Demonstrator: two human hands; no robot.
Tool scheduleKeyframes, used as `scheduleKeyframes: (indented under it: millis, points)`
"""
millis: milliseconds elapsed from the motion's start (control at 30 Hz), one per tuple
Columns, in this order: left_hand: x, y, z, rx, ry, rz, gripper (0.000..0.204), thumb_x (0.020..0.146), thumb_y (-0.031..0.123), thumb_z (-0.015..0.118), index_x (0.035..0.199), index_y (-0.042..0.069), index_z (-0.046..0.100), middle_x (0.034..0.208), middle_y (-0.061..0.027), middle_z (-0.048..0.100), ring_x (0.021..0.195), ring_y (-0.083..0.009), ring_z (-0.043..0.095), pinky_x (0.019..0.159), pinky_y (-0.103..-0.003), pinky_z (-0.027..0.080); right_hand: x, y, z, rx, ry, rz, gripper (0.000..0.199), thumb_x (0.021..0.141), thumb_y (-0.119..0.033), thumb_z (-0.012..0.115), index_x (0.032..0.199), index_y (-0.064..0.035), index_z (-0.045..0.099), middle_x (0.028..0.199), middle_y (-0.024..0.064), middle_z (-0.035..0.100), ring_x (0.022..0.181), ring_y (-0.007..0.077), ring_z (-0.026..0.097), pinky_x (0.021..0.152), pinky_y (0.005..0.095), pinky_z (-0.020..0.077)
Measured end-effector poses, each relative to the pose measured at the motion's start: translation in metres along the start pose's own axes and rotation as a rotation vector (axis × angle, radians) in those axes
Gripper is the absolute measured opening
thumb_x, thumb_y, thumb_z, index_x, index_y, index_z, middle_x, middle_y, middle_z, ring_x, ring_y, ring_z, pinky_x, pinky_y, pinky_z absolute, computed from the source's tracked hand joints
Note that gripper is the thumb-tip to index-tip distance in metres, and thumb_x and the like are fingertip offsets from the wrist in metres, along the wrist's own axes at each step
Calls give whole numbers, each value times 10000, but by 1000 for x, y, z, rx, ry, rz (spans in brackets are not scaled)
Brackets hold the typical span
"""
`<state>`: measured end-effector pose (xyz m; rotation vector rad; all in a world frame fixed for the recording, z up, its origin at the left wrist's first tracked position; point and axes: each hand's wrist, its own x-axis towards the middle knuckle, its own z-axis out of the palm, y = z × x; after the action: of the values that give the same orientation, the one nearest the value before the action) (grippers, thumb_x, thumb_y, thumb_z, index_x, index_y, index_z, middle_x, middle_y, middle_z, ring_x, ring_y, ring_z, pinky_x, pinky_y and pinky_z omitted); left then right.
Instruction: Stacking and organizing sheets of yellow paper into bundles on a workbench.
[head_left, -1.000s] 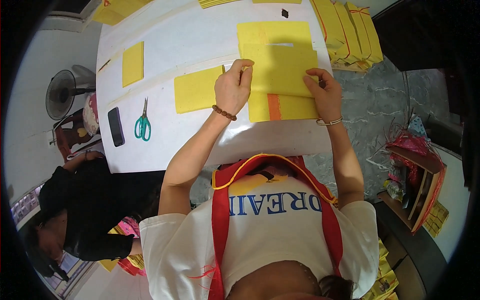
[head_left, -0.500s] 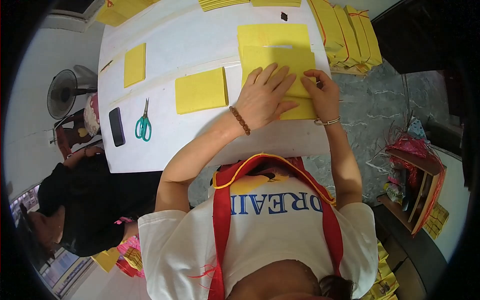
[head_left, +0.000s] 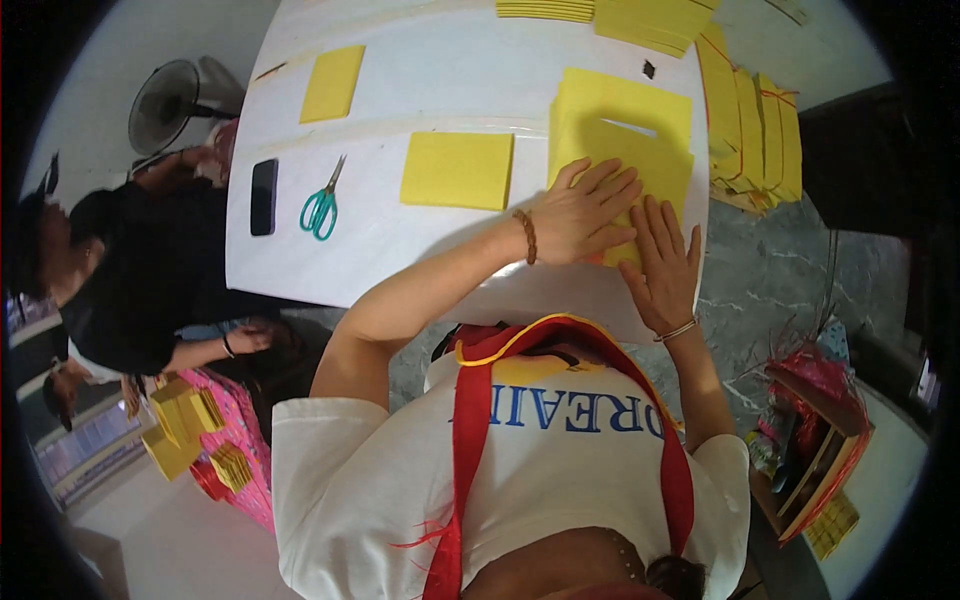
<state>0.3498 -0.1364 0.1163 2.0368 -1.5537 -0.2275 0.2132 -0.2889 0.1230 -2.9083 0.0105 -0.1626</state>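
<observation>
Both my hands rest on a stack of yellow paper sheets (head_left: pixel 655 105) at the right part of the table's near side. My left hand (head_left: pixel 590 212) lies flat with fingers spread across the top sheet. Close beside it, my right hand (head_left: pixel 662 262) is stretched out over the near right edge, holding nothing. A white gap shows between the sheets beyond my fingers, and a bit of orange shows under my left hand. To the left lies a smaller yellow paper stack (head_left: pixel 457 172).
Teal-handled scissors (head_left: pixel 322 208) and a dark phone (head_left: pixel 263 198) lie on the white table (head_left: pixel 385 255). Another yellow pad (head_left: pixel 332 84) lies farther back. Tied yellow bundles (head_left: pixel 775 140) stand off the table's right edge. A person in black (head_left: pixel 125 280) is at the left, near a fan (head_left: pixel 163 107).
My right hand has gone from pinching the sheet's right edge to lying flat with fingers extended. My left hand stays spread on the paper. The view has shifted, and the person at left shows more.
</observation>
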Motion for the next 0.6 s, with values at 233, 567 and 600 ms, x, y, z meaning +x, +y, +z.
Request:
scheduleKeyframes:
  millis: [233,567,600]
  points:
    - [19,-2,-11,104,-300,33,695,742,373,641,1301,15,436,1414,-200,323,1334,-364,245,1053,-495,212,-2,2,1,75,-82,56,619,887,-400,461,1408,-96,324,1461,134,287,1367,319,210,1080,559,74]
    - [29,9,-8,522,-237,103,409,738,355,639,1021,64,595,1008,-76,552,993,-243,479,731,-387,428,-1,5,4,140,-27,-35,665,900,-456,392,1363,18,341,1435,217,293,1346,397,211,1090,505,147]
    - [29,8,-2,532,-197,107,371,752,332,627,1004,61,595,985,-77,557,968,-241,485,696,-379,436,0,6,4,158,-19,-39,664,900,-454,391,1357,25,345,1433,219,295,1344,402,211,1090,501,154]
